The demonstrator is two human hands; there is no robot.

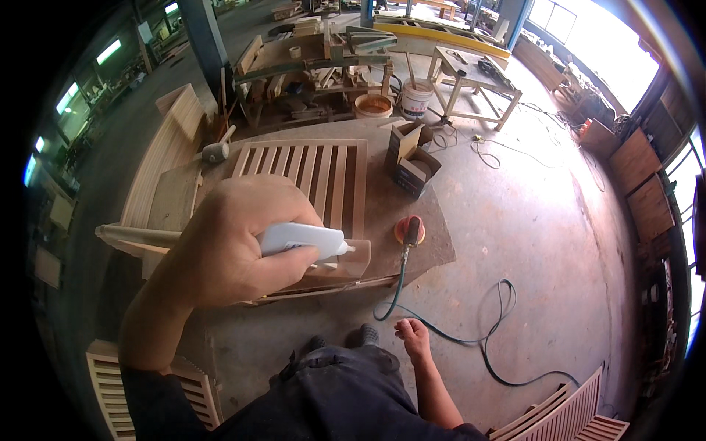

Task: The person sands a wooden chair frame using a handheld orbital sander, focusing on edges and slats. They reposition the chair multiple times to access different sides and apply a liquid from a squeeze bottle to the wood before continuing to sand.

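Note:
My left hand is raised close to the camera and grips a white squeeze bottle, its nozzle pointing right over a slatted wooden panel that lies on a low board. My right hand hangs low by my dark trousers with loosely curled fingers, holding nothing. It hovers above the concrete floor near a green air hose.
An orange-padded air sander rests on the board's right edge, its hose trailing across the floor. Small cardboard boxes stand behind it, a mallet at the left. More slatted panels lie at the lower corners. Workbenches, buckets and timber fill the back.

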